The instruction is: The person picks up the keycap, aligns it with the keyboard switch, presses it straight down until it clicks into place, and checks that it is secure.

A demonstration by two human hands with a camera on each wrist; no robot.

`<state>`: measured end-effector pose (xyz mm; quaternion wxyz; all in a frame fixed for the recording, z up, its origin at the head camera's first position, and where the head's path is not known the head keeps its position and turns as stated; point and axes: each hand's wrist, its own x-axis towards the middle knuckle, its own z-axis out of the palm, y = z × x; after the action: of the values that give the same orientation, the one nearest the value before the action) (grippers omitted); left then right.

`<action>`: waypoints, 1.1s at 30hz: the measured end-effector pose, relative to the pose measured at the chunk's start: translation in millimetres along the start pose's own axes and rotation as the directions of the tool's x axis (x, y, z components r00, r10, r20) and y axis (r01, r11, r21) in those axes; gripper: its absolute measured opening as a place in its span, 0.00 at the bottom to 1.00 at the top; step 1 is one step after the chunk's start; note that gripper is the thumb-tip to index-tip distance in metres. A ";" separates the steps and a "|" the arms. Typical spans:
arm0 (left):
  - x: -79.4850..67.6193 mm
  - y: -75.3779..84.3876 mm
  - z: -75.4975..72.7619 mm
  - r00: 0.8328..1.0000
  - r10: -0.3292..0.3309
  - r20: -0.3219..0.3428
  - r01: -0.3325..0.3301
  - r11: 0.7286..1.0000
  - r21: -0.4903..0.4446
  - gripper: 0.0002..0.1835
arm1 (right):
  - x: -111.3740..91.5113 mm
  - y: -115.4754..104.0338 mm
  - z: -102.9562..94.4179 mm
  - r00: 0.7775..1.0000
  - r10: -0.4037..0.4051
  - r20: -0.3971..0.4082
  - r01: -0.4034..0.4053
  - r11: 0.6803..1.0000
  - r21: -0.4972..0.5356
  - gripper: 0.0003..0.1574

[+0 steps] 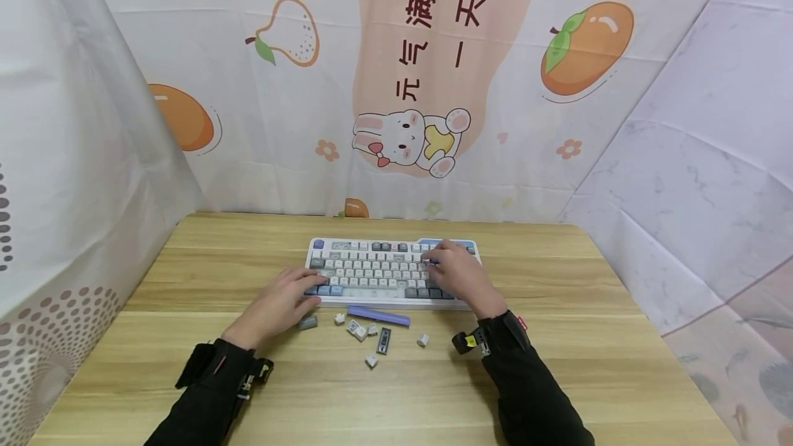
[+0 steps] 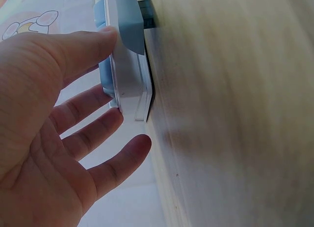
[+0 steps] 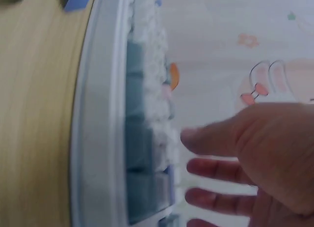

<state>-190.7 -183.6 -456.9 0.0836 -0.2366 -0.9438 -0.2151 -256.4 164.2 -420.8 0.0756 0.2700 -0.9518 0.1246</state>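
Observation:
A white-framed keyboard (image 1: 372,302) with white, grey and blue keycaps lies on the table, some keycaps missing. My left hand (image 1: 275,308) rests at its left front corner. In the left wrist view its thumb (image 2: 93,44) touches the front rim, with the other fingers extended, two of them against the left side. My right hand (image 1: 458,272) is over the right part of the keys. Its thumb and fingers are apart in the right wrist view, nothing showing between them. In front of the keyboard lie a long purple spacebar keycap (image 1: 378,316) and several loose keycaps (image 1: 357,330).
A grey keycap (image 1: 308,323) lies close by the left hand, a dark stabilizer-like piece (image 1: 384,341) nearer the middle. One small white keycap (image 1: 423,341) sits apart toward the right. Printed curtains (image 1: 279,122) hang behind and beside the wooden table (image 1: 533,274).

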 end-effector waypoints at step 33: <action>-0.2 1.1 -0.5 1.000 0.001 -0.007 -0.002 1.000 -0.026 0.21 | -25.8 -72.9 4.9 0.781 -0.580 0.231 0.557 0.815 0.160 0.19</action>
<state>-190.0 -183.1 -456.1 0.0842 -0.2376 -0.9405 -0.2280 -196.2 115.6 -416.7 -0.0315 0.5617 -0.8210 0.0974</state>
